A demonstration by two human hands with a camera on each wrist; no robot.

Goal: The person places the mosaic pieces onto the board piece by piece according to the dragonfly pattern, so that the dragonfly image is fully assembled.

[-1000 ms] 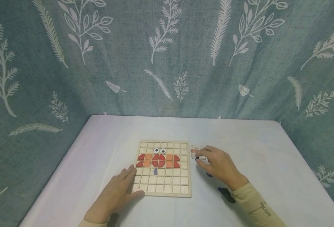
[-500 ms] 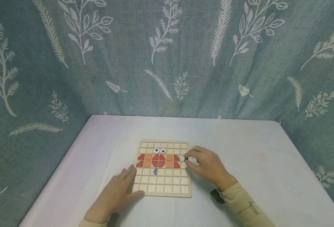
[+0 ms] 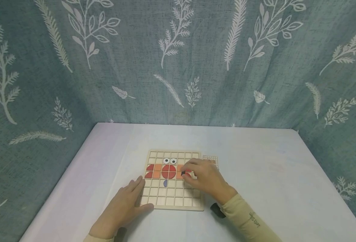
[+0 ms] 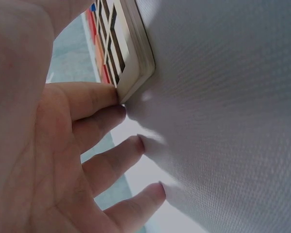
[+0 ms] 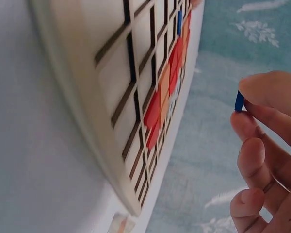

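Observation:
A wooden grid board (image 3: 179, 203) lies on the table, with red, orange, eye-patterned and blue tiles set in some of its squares. My left hand (image 3: 121, 208) rests at the board's lower left, fingers spread; in the left wrist view the index finger (image 4: 94, 97) touches the board's corner. Above the board's right half, my right hand (image 3: 206, 178) pinches a small blue tile (image 5: 239, 101) between thumb and index finger, clear of the surface. One blue tile (image 3: 165, 183) sits in a square below the red circle (image 3: 169, 171).
A small pattern card (image 3: 210, 158) lies beside the board's upper right edge, partly behind the right hand. The white table (image 3: 271, 174) runs back to a leaf-patterned curtain (image 3: 141, 84). A dark object (image 3: 218, 210) shows under the right wrist.
My right hand has moved left from beside the pattern card to over the board, carrying the blue tile. The left hand has stayed in place.

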